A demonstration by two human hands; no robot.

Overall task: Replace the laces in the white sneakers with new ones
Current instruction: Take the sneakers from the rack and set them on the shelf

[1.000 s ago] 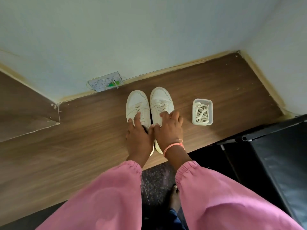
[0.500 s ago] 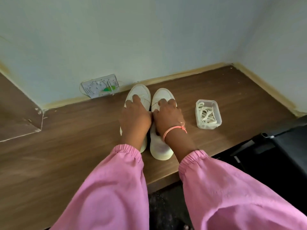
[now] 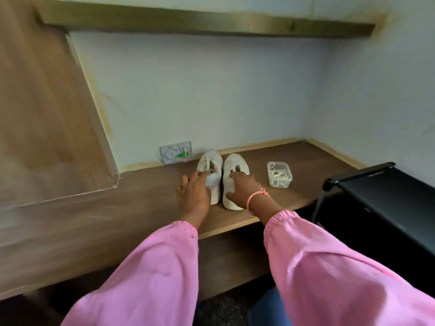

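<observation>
One wooden desk top, brown grain, running under both hands and out well to the left of the left hand; its front edge passes just behind the wrists. One dark shelf board fixed on the wall high above the hands. One black rack well to the right of the right hand, its frame corner level with the desk edge. Frame is motion-blurred, worst on the left.

Two pink sleeves, elastic cuffs, one per forearm.

Two white sneakers, a pair, side by side on the desk, toes toward the wall, heels toward the person. They sit directly under and just ahead of the hands, one sneaker per hand.

Two hands. Left hand rests over the rear of the left-side sneaker, fingers spread and lightly bent, fingertips at the shoe opening; cannot tell whether it has hold of anything, too blurred. Right hand lies on the right-side sneaker, fingers reaching forward fairly straight, tips at the lace area; no clear pinch seen. One orange band on the right wrist.

One clear plastic tub, just right of the right hand, apart from it, with loose white laces inside; count unreadable.

One wall socket plate ahead of the left hand, beyond the sneaker toes.
</observation>
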